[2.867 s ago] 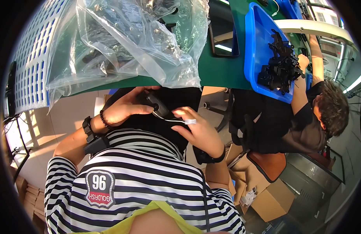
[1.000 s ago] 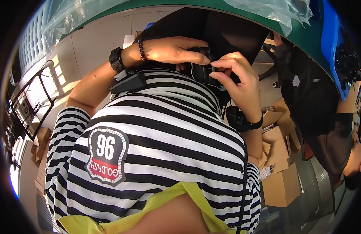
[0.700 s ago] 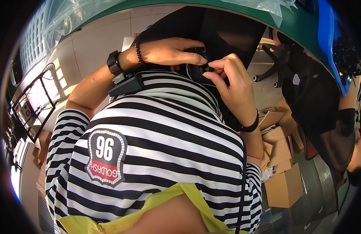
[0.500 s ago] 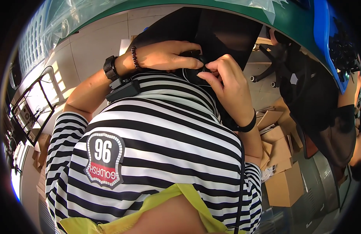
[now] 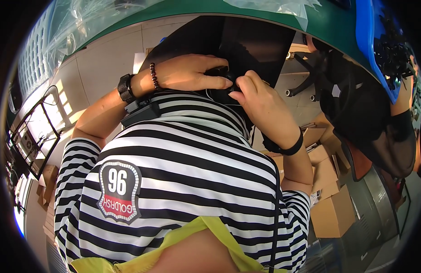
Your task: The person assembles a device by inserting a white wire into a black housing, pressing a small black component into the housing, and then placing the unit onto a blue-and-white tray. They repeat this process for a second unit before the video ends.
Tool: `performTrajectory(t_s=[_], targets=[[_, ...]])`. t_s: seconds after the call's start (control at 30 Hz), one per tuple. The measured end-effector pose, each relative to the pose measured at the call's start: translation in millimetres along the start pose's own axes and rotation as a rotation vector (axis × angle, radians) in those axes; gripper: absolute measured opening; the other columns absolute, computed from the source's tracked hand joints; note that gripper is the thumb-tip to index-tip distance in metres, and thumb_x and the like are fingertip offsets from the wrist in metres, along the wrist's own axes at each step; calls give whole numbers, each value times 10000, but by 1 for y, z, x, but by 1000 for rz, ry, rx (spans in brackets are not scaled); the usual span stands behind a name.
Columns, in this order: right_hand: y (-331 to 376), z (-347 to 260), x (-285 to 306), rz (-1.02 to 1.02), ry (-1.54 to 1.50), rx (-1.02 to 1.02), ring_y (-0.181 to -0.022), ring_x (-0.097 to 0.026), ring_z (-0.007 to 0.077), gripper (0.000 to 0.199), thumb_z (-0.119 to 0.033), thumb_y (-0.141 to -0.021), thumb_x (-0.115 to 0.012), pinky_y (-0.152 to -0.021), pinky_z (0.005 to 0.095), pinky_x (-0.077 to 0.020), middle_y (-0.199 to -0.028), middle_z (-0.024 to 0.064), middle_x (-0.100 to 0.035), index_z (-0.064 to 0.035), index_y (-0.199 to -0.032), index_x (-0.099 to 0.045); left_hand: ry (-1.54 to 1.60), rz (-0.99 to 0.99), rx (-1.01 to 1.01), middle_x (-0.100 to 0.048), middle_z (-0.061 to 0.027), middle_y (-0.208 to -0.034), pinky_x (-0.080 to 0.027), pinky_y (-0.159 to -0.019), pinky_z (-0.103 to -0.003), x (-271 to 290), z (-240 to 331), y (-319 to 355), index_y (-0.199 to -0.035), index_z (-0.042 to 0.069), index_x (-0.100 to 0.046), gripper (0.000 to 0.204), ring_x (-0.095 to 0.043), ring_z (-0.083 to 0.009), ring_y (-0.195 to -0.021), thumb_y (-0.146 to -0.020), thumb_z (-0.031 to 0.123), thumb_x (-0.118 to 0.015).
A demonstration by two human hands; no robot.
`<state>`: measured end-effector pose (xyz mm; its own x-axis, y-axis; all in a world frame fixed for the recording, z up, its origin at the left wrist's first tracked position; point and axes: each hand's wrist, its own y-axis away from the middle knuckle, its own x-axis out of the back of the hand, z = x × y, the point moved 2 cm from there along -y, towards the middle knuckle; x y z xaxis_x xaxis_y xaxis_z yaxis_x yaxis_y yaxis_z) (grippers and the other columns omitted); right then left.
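Over my lap, my left hand [image 5: 190, 73] is closed around a small black rounded object [image 5: 227, 77], thumb and fingers on either side of it. Just to the right, my right hand [image 5: 265, 100] bends its thumb and index finger into a pinch against the same object. What lies between those fingertips is too dark and covered to make out. A thin pale line curves below the object, beside my striped shirt [image 5: 183, 150]. Dark fabric behind my hands hides the object's outline.
A green table [image 5: 183, 13] spans the far side, with clear plastic bags [image 5: 78, 32] on it. A blue tray [image 5: 366, 41] of black parts stands at the far right. Another person in black sits at right, near a chair base [image 5: 303, 75]. Cardboard boxes [image 5: 333, 214] lie below.
My right hand has rolled over, its fingertips shifting slightly left and its back facing up more. My left hand keeps its hold on the black object. The whole view has shifted a little.
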<state>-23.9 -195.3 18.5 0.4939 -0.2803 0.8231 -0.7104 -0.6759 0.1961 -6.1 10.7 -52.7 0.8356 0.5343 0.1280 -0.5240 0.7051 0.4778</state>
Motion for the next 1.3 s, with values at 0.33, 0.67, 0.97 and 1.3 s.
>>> performTrajectory(t_s=[0.33, 0.67, 0.97, 1.3], targets=[[1, 14, -9, -108, 33, -83, -670, -642, 326, 281, -296, -979, -644, -593, 406, -525, -916, 122, -611, -35, -1032, -557, 70, -71, 19, -637, -206, -1212, -480, -934, -385, 6, 10, -2, -1310, 5, -572, 569, -623, -337, -1073, -1001, 482, -542], [3, 4, 3, -55, -20, -33, -674, -638, 321, 270, -289, -971, -657, -587, 398, -522, -843, 108, -599, -32, -989, -575, 85, -83, 27, -634, -205, -1212, -477, -938, -383, 7, 11, -4, -1311, 0, -570, 551, -618, -332, -1085, -1009, 460, -544], [-3, -4, 7, -31, -4, -73, -683, -640, 321, 258, -273, -972, -651, -586, 407, -523, -840, 104, -607, -42, -931, -543, 83, -32, 14, -640, -198, -1195, -479, -929, -383, 4, 6, -3, -1309, 6, -577, 537, -623, -328, -1068, -1000, 445, -553], [0, 4, -10, -128, 20, -204, -742, -656, 328, 271, -286, -968, -647, -610, 410, -530, -951, 126, -612, -39, -999, -539, 74, 23, -13, -639, -217, -1176, -491, -924, -413, 2, 7, -4, -1262, 36, -618, 600, -635, -362, -1058, -973, 550, -507]])
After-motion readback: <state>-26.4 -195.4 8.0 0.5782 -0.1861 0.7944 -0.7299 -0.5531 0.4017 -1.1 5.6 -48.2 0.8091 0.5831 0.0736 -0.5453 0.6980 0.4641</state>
